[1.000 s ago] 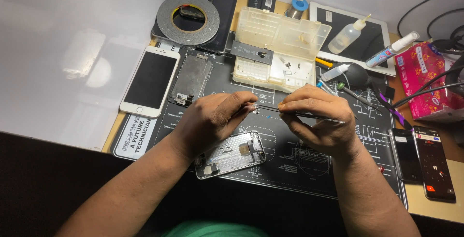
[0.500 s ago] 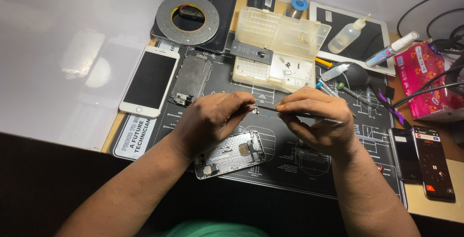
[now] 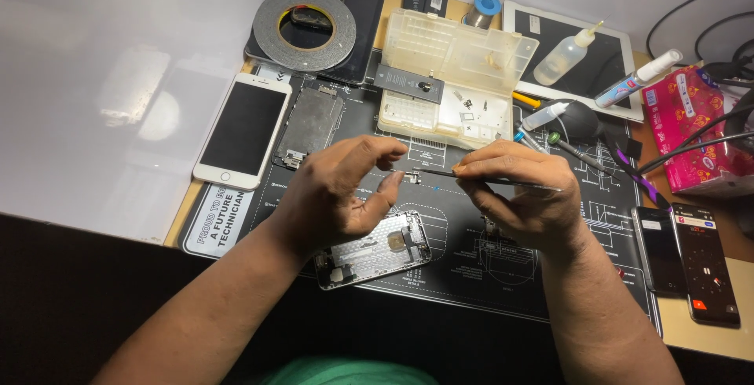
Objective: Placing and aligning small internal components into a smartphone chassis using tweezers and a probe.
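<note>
The right hand (image 3: 525, 197) was closed around thin tweezers (image 3: 440, 172), whose tip touched a tiny metal part (image 3: 411, 177) just above the dark work mat (image 3: 503, 275). The left hand (image 3: 342, 193) was half open, fingers curled, its thumb beside that part; whether it pinched it I could not tell. The opened phone body (image 3: 377, 250) lay under the left palm. It looked like the step of handling one small component, which called for a steady, fine grip

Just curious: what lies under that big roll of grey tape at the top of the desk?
The big grey tape roll rests on a dark flat tablet-like device. A small dark object shows through its hole; whatever the tape ring itself covers cannot be seen.
</note>
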